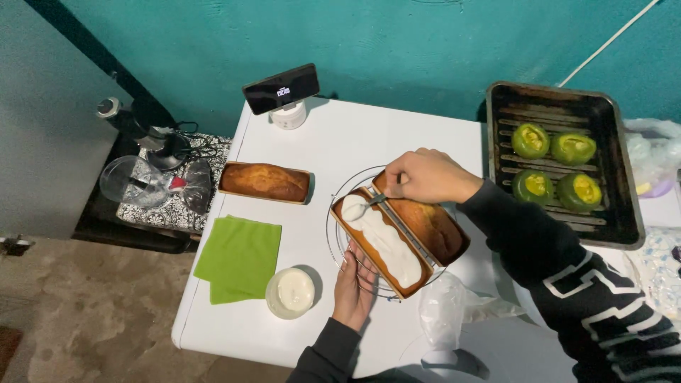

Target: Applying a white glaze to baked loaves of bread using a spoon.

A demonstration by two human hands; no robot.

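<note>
Head view shows the right hand (pixel 425 176) pinched around a spoon (pixel 370 203), its bowl resting in white cream on a halved loaf cake (pixel 383 245) that lies just below that hand on a round wire rack (pixel 339 201). Beside it, directly under the right hand, sits the other cake half (pixel 429 225). Left hand (pixel 355 284) lies flat and released, fingers touching the rack's near edge by the creamed half. To the left of this hand stand a bowl of cream (pixel 291 292) and a green cloth (pixel 239 257). Such cake looks soft and crumbly, its cream slippery; it is best held from beneath, by the firmer crust.
</note>
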